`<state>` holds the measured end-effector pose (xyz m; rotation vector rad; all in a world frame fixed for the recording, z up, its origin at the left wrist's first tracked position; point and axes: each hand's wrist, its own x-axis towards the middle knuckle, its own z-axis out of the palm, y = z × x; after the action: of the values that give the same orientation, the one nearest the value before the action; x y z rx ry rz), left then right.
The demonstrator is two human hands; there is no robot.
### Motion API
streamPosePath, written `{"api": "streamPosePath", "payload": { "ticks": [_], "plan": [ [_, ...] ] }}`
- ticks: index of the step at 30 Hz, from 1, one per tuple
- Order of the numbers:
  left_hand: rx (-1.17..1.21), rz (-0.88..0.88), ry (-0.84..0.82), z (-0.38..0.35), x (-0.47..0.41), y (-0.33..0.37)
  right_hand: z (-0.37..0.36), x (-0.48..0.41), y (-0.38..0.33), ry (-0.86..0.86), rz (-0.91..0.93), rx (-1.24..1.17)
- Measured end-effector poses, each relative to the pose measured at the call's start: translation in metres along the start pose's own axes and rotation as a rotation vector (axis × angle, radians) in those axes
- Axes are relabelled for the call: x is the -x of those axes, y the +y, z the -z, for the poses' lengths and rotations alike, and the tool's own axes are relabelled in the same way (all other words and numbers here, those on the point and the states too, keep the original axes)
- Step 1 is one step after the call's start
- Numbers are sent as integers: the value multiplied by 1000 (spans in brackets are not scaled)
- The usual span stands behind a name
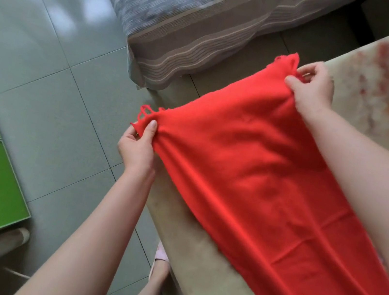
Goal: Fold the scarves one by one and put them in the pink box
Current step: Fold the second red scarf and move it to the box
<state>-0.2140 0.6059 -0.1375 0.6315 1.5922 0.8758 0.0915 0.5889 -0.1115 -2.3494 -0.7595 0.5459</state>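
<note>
1. Floor (45, 88): grey tiles lie directly under the scarf's left corner. If that corner slips free, it would probably fall past the table edge onto them.
2. Table (206, 276): a beige top carries the trailing length of the scarf. The pink box is not in view, so I cannot judge how far the scarf must be carried.
3. Scarf (261, 170): red, thin and unfolded. Its far end is lifted and stretched between both hands, and the rest runs back along the table out of frame. Uneven tension could skew the first fold, and the loose tail may drag or bunch.
4. Right hand (312, 87): thumb and fingers are clamped on the far right corner, above the table.
5. Left hand (137, 146): thumb is pressed against curled fingers, pinching the left corner just off the table edge.
6. Fringe (144, 111): loose loops at the hem could snag a finger or poke out of the fold.
</note>
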Motion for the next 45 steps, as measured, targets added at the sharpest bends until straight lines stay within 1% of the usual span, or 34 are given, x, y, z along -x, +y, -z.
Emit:
{"api": "streamPosePath", "payload": {
  "ticks": [2,4,5,7,9,12,18,20,24,28,30,34,36,39,41,43,45],
  "plan": [
    [-190,-28,31,1,-8,-8,-6,6,14,-84,-67,145],
    [-321,-50,45,2,-13,-11,-8,13,27,-99,-46,194],
    [-347,-39,56,1,-12,-11,-7,17,32,-84,-28,190],
    [-360,-18,87,1,-6,-13,1,23,43,-52,-32,171],
    [-317,-1,112,3,9,-17,13,35,59,-43,-70,137],
    [-239,75,137,12,33,-29,35,61,91,-98,-97,227],
    [-172,242,-3,22,93,-52,82,116,143,-183,-258,279],
    [-187,286,-55,23,116,-64,95,133,158,-207,-298,278],
    [-285,441,-262,21,175,-96,120,162,190,-254,-350,300],
    [-305,517,-320,14,229,-135,141,195,224,-247,-399,301],
    [-297,539,-345,10,252,-151,152,212,238,-246,-399,258],
    [-305,521,-371,10,292,-179,178,241,261,-266,-423,207],
    [-337,491,-358,12,306,-194,190,251,278,-262,-450,178],
    [-418,380,-237,21,317,-212,205,262,299,-238,-483,141],
    [-486,276,-172,33,320,-218,213,267,308,-234,-483,139],
    [-566,149,-165,46,322,-220,219,269,314,-209,-482,126],
    [-607,87,-155,54,322,-224,223,271,321,-180,-473,130]
  ]
}}
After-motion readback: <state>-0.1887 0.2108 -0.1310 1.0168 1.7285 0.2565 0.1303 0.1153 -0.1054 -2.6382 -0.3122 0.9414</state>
